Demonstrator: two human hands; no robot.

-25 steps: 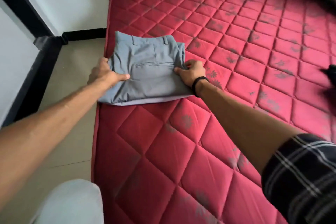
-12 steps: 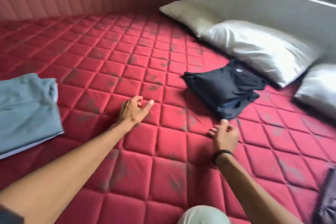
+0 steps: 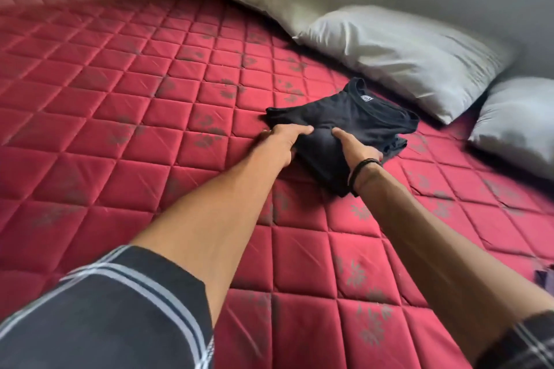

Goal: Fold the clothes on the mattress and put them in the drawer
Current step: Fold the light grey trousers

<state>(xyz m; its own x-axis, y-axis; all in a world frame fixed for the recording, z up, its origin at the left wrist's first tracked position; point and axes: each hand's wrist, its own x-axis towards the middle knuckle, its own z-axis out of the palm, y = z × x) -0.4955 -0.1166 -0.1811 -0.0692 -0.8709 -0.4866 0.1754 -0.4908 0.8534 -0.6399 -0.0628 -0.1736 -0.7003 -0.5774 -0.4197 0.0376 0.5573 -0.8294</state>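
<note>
red quilted mattress (image 3: 126, 135); both arms reach across it to the folded black shirt (image 3: 353, 126), lying near the pillows (image 3: 398, 51), long axis running away to the right. left hand (image 3: 283, 141) and right hand (image 3: 356, 148) each grip its near edges, equally close. fingers beneath hidden; drawer unseen.

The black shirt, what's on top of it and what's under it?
Both hands rest on the folded black shirt: left hand grips its near-left edge, right hand its right side. Under it is the red mattress; the patch beneath is covered.
</note>
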